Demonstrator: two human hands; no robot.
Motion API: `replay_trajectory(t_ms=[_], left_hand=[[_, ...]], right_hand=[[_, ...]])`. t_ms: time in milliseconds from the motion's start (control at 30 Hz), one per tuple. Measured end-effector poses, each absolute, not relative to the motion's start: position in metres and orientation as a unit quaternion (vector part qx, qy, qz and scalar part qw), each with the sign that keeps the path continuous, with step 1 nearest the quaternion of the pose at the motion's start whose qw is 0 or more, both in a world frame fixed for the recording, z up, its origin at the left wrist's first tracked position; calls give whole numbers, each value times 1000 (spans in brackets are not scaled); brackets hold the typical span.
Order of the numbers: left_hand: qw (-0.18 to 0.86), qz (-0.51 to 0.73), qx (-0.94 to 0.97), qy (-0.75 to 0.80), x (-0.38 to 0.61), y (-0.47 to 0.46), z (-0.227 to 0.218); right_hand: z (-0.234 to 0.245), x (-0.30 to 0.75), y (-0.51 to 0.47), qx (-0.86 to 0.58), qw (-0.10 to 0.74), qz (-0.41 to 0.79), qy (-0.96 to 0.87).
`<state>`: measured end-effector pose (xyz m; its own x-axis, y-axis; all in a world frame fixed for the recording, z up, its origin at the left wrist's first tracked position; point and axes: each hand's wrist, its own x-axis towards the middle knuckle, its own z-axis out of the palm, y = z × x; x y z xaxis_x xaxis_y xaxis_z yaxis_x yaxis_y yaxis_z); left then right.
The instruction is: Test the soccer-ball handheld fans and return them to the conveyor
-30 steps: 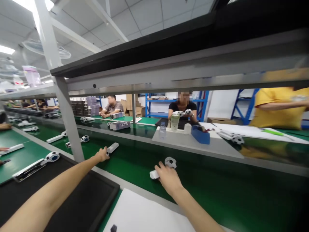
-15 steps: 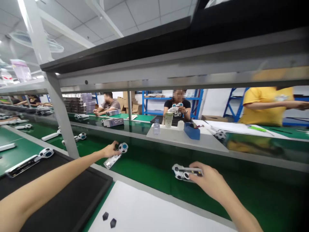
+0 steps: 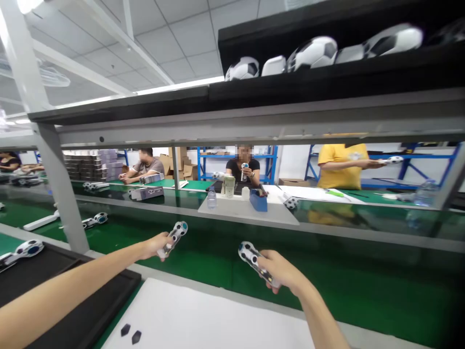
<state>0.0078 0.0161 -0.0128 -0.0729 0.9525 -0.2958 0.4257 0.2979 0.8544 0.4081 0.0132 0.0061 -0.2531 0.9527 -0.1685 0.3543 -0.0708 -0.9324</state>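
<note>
L hand (image 3: 157,244) closed on wand (image 3: 172,237), ball head up-right, held above green belt (image 3: 203,261). R hand (image 3: 281,271) closed on 2nd wand (image 3: 254,261), head up-left, also above belt. White mat (image 3: 203,320) below, 2 dark chips (image 3: 131,333) on it.

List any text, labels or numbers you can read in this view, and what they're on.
No text reads clearly anywhere.
White football-headed stick toy in the left hand: no readable marking.
Matching toy in the right hand: none readable.
Yellow shirt chest print: too blurred.
Stacked grey boxes: too small.
</note>
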Motion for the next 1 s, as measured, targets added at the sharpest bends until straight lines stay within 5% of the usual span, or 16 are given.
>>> replay_trajectory(t_ms=[300, 433, 600, 800, 1000], left_hand=[[587, 547, 493, 338, 142, -37, 88], [685, 586, 356, 249, 158, -82, 87], [686, 598, 348, 225, 144, -104, 69], [762, 476, 420, 129, 131, -109, 65], [781, 482, 385, 101, 150, -125, 78]], right_hand=[[77, 396, -34, -270, 552, 611, -499], [89, 389, -61, -109, 559, 698, -433], [95, 379, -78, 15, 559, 711, -427], [103, 371, -89, 51, 530, 703, -472], [105, 363, -100, -6, 523, 704, -479]])
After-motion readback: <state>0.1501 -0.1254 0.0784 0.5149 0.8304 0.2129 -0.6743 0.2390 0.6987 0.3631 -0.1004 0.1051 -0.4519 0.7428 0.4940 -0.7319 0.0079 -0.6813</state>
